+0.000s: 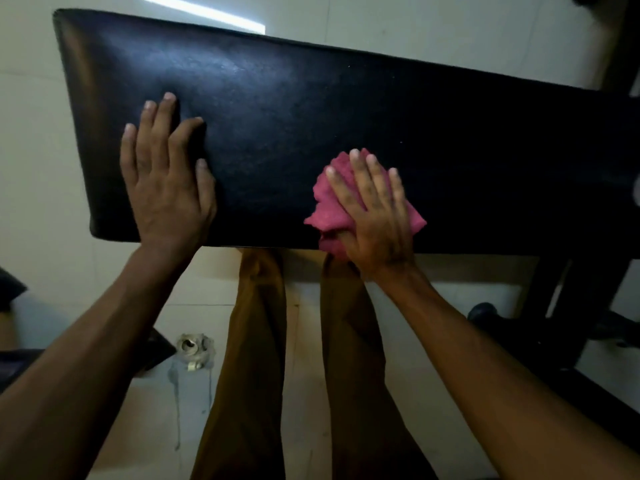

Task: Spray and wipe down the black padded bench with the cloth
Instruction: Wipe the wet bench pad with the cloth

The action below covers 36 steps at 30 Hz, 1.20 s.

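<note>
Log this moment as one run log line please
stage: wiping | right hand: presses pink cloth flat on black padded bench | left hand: flat on bench, bracing | spray bottle: not seen

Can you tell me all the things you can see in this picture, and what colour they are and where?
bench: one, black padded top, across the upper half of the view
cloth: one, pink, bunched on the bench near its near edge, right of middle
floor drain: one, grey metal, on the floor at lower left
floor: pale tiles, around and under the bench
bench frame: dark metal, at the right side
trousers: brown, two legs below the bench, centre
left hand: flat on the bench, fingers spread, left part
right hand: pressing flat on the cloth
</note>
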Each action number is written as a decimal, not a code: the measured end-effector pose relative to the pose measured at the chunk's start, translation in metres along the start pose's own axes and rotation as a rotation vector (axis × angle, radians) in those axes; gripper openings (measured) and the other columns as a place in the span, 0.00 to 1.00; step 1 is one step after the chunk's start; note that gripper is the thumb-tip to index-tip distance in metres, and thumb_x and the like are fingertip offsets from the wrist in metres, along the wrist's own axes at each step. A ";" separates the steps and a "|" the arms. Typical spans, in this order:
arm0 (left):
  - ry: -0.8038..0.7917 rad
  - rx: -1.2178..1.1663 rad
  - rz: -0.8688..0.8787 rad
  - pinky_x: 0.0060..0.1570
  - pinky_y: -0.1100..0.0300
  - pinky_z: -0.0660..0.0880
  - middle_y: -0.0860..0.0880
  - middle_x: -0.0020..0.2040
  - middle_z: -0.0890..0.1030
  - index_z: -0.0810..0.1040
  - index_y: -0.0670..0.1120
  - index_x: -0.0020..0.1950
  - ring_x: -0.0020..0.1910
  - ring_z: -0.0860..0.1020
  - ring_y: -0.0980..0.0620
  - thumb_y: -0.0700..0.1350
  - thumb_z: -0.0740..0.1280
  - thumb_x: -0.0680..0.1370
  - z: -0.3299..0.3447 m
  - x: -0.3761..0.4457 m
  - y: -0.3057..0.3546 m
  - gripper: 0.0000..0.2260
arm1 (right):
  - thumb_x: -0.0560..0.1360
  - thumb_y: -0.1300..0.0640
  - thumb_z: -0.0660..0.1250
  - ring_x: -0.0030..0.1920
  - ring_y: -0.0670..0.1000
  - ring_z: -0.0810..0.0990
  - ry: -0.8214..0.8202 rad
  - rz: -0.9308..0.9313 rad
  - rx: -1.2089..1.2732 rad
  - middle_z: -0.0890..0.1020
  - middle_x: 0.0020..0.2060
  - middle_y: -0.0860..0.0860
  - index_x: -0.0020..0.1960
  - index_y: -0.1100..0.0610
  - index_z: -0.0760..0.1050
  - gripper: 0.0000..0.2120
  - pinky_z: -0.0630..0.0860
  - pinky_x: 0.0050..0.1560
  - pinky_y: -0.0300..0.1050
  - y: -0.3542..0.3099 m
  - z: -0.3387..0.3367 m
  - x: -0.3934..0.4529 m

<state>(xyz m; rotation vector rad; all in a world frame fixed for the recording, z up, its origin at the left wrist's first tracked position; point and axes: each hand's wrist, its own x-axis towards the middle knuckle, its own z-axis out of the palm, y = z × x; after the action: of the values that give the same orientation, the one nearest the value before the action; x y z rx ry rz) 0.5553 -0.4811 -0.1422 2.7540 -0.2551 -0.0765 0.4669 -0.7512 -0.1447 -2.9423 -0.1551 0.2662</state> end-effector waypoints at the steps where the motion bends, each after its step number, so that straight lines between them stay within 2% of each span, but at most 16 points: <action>1: 0.008 -0.013 -0.009 0.80 0.45 0.48 0.43 0.81 0.60 0.66 0.44 0.75 0.81 0.54 0.45 0.45 0.58 0.84 0.001 0.000 0.003 0.19 | 0.78 0.43 0.63 0.80 0.59 0.52 0.019 0.072 0.008 0.59 0.79 0.60 0.79 0.52 0.59 0.33 0.47 0.79 0.62 0.014 -0.002 -0.007; 5: 0.035 -0.027 -0.100 0.79 0.43 0.48 0.44 0.81 0.60 0.67 0.44 0.75 0.81 0.54 0.45 0.48 0.58 0.84 0.007 0.002 0.017 0.19 | 0.80 0.46 0.57 0.80 0.58 0.51 0.164 0.716 0.005 0.55 0.80 0.57 0.81 0.52 0.56 0.31 0.48 0.78 0.63 0.038 -0.009 -0.021; 8: 0.054 -0.010 -0.127 0.79 0.43 0.49 0.44 0.80 0.61 0.68 0.45 0.74 0.81 0.54 0.46 0.48 0.60 0.83 0.010 0.003 0.019 0.19 | 0.81 0.44 0.52 0.80 0.61 0.53 0.247 0.959 0.076 0.55 0.80 0.60 0.80 0.55 0.57 0.31 0.49 0.78 0.63 0.013 -0.008 0.010; 9: 0.052 -0.014 -0.126 0.79 0.43 0.49 0.44 0.80 0.61 0.68 0.45 0.74 0.81 0.54 0.46 0.48 0.60 0.83 0.010 0.003 0.018 0.19 | 0.81 0.43 0.52 0.80 0.62 0.53 0.230 0.885 0.069 0.56 0.79 0.62 0.80 0.56 0.58 0.31 0.49 0.78 0.64 0.001 -0.008 0.023; 13: 0.051 -0.017 -0.104 0.79 0.44 0.48 0.44 0.80 0.61 0.68 0.44 0.74 0.81 0.54 0.45 0.49 0.60 0.83 0.010 0.003 0.015 0.20 | 0.77 0.39 0.59 0.80 0.61 0.52 -0.049 0.077 -0.027 0.55 0.80 0.59 0.80 0.50 0.56 0.35 0.46 0.78 0.63 -0.004 -0.013 0.066; 15: 0.044 -0.019 -0.111 0.80 0.45 0.48 0.44 0.80 0.61 0.68 0.45 0.74 0.81 0.54 0.45 0.49 0.60 0.83 0.010 0.004 0.016 0.20 | 0.76 0.42 0.58 0.80 0.59 0.52 0.009 0.194 -0.036 0.56 0.80 0.56 0.81 0.48 0.56 0.35 0.47 0.79 0.62 0.019 -0.020 0.091; 18: 0.037 -0.014 -0.124 0.80 0.45 0.48 0.44 0.80 0.61 0.67 0.45 0.74 0.81 0.54 0.46 0.49 0.60 0.83 0.010 0.003 0.015 0.20 | 0.81 0.40 0.50 0.81 0.56 0.50 0.134 0.779 0.024 0.54 0.81 0.54 0.81 0.48 0.55 0.30 0.46 0.78 0.62 0.025 -0.027 0.126; 19: 0.036 -0.014 -0.127 0.79 0.44 0.48 0.45 0.80 0.60 0.67 0.45 0.74 0.81 0.54 0.47 0.49 0.60 0.83 0.010 0.004 0.015 0.20 | 0.82 0.39 0.48 0.81 0.56 0.50 0.110 0.818 0.017 0.53 0.81 0.55 0.81 0.49 0.54 0.30 0.45 0.78 0.62 0.015 -0.026 0.133; 20: 0.031 -0.015 -0.130 0.80 0.45 0.48 0.45 0.80 0.60 0.67 0.46 0.74 0.81 0.53 0.47 0.49 0.60 0.83 0.010 0.005 0.016 0.20 | 0.82 0.38 0.48 0.81 0.57 0.50 0.084 0.709 0.010 0.53 0.81 0.55 0.81 0.50 0.54 0.30 0.44 0.79 0.62 0.003 -0.027 0.136; 23: 0.027 -0.026 -0.129 0.79 0.44 0.48 0.45 0.80 0.61 0.67 0.45 0.74 0.81 0.53 0.47 0.49 0.60 0.83 0.009 0.005 0.017 0.20 | 0.79 0.37 0.51 0.80 0.59 0.52 -0.079 -0.004 -0.010 0.56 0.80 0.57 0.81 0.50 0.56 0.33 0.45 0.79 0.62 -0.004 -0.029 0.129; 24: 0.033 -0.028 -0.125 0.79 0.44 0.49 0.44 0.80 0.61 0.67 0.45 0.74 0.81 0.53 0.47 0.49 0.60 0.83 0.009 0.004 0.017 0.20 | 0.78 0.38 0.52 0.80 0.59 0.54 -0.104 -0.082 -0.014 0.57 0.80 0.56 0.81 0.49 0.57 0.34 0.45 0.78 0.62 0.008 -0.031 0.131; 25: 0.039 -0.028 -0.123 0.79 0.44 0.49 0.44 0.80 0.61 0.67 0.45 0.74 0.81 0.54 0.47 0.49 0.60 0.82 0.009 0.004 0.017 0.20 | 0.78 0.39 0.52 0.79 0.59 0.55 -0.076 -0.006 -0.016 0.59 0.80 0.55 0.80 0.49 0.57 0.33 0.45 0.78 0.62 0.018 -0.031 0.134; 28: 0.060 -0.022 -0.119 0.79 0.43 0.50 0.44 0.80 0.62 0.68 0.45 0.73 0.81 0.55 0.46 0.48 0.61 0.82 0.011 0.005 0.018 0.20 | 0.81 0.40 0.49 0.80 0.57 0.54 0.074 0.577 0.020 0.60 0.79 0.52 0.79 0.52 0.59 0.30 0.45 0.78 0.62 0.013 -0.029 0.146; 29: 0.070 -0.006 -0.122 0.79 0.43 0.50 0.44 0.80 0.62 0.69 0.45 0.73 0.81 0.56 0.46 0.48 0.61 0.81 0.012 0.005 0.019 0.20 | 0.82 0.40 0.48 0.80 0.57 0.53 0.072 0.623 0.040 0.59 0.80 0.53 0.80 0.53 0.58 0.31 0.44 0.79 0.62 -0.001 -0.027 0.148; 34: 0.049 0.015 -0.118 0.79 0.43 0.51 0.44 0.79 0.63 0.69 0.45 0.73 0.80 0.56 0.46 0.48 0.61 0.82 0.012 0.004 0.018 0.20 | 0.77 0.41 0.56 0.80 0.61 0.51 -0.080 -0.191 0.041 0.55 0.80 0.57 0.81 0.51 0.54 0.35 0.44 0.79 0.60 -0.016 -0.027 0.128; 36: 0.034 -0.003 -0.125 0.79 0.43 0.50 0.44 0.80 0.62 0.68 0.45 0.74 0.81 0.55 0.46 0.48 0.61 0.82 0.011 0.005 0.018 0.20 | 0.75 0.46 0.60 0.80 0.60 0.53 -0.014 -0.048 0.050 0.57 0.80 0.55 0.81 0.50 0.56 0.36 0.43 0.79 0.58 0.010 -0.025 0.121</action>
<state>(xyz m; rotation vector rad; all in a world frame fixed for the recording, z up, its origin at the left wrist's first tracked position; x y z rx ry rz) 0.5560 -0.5019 -0.1462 2.7631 -0.0742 -0.0633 0.5911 -0.7506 -0.1433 -2.8835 -0.2174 0.2790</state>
